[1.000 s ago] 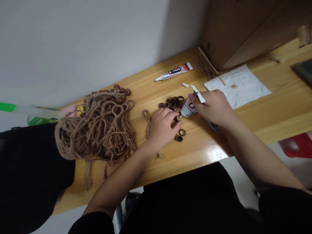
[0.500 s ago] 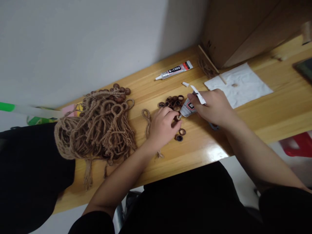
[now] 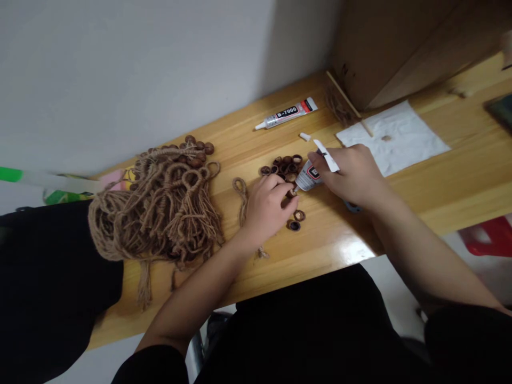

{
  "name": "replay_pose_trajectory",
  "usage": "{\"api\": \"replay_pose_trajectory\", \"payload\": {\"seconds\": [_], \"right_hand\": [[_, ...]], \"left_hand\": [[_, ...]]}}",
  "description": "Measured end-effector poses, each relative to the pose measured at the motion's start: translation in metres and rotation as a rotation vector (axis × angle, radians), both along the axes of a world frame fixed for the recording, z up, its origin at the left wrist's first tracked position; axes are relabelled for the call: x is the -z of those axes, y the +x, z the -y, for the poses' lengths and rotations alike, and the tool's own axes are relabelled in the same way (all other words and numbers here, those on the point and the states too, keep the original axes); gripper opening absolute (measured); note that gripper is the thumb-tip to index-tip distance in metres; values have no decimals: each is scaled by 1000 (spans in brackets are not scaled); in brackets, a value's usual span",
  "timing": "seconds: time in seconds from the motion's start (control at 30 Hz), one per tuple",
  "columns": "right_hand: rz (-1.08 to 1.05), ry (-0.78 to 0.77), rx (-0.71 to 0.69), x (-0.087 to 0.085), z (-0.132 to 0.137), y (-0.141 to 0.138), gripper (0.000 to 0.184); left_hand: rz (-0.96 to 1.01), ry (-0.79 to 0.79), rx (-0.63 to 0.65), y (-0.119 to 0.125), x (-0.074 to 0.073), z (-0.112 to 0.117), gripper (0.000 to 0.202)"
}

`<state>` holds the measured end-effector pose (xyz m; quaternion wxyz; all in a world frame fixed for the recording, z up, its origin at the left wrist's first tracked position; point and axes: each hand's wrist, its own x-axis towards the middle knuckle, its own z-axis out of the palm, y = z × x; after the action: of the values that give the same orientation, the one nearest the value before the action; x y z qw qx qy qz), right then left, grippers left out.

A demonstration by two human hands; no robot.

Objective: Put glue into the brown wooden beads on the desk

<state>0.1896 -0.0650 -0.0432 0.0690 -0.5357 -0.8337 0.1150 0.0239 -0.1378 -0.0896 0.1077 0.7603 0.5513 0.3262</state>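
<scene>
Compared with the frame of half a second ago, almost nothing is changed: the left hand [image 3: 269, 205] stays in its place, its thumb and fingers closed around a small brown shell [image 3: 292, 194], and the right hand [image 3: 354, 172] keeps its grip on a glue tube [image 3: 307, 178], with the fingers bent around the body. The tube is tilted, and its nozzle remains at the opening of the shell, which is on the near side of a small cluster of shells [image 3: 288, 161]; whether glue is coming out, one cannot tell. The view itself has shifted slightly, so that a brown piece [image 3: 508, 50] at the right edge is now more cut off. The surface is a glossy wooden table [image 3: 328, 234]. On it, two loose shells [image 3: 294, 226] lie nearer to the person, while a white cap [image 3: 305, 136] and a second glue tube [image 3: 286, 113], marked B-7000, lie farther away. To the left is one looped cord [image 3: 241, 193], partly hidden by the hand, and then a big heap of cords [image 3: 176, 208] with round brown balls [image 3: 196, 146] behind it. To the right, a thin stick [image 3: 343, 93] reaches over a white sheet [image 3: 408, 140], beside a cardboard box [image 3: 368, 48]. A pale wall [image 3: 140, 69] rises behind the table, and something red [image 3: 488, 237] is seen below its right side.
</scene>
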Motion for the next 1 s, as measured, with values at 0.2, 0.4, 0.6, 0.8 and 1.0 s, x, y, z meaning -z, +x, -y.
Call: {"api": "replay_pose_trajectory", "payload": {"seconds": [0.2, 0.4, 0.6, 0.8, 1.0], "right_hand": [[17, -15, -1, 0, 0, -1, 30], [20, 9, -1, 3, -1, 1, 31], [23, 28, -8, 2, -1, 1, 32], [114, -24, 3, 1, -1, -1, 24], [125, -21, -19, -1, -1, -2, 24]], "left_hand": [[4, -8, -8, 1, -1, 0, 9], [10, -21, -4, 0, -1, 0, 10], [-5, -7, -7, 1, 0, 0, 9], [-5, -7, -8, 1, -1, 0, 10], [-8, 1, -9, 0, -1, 0, 11]]}}
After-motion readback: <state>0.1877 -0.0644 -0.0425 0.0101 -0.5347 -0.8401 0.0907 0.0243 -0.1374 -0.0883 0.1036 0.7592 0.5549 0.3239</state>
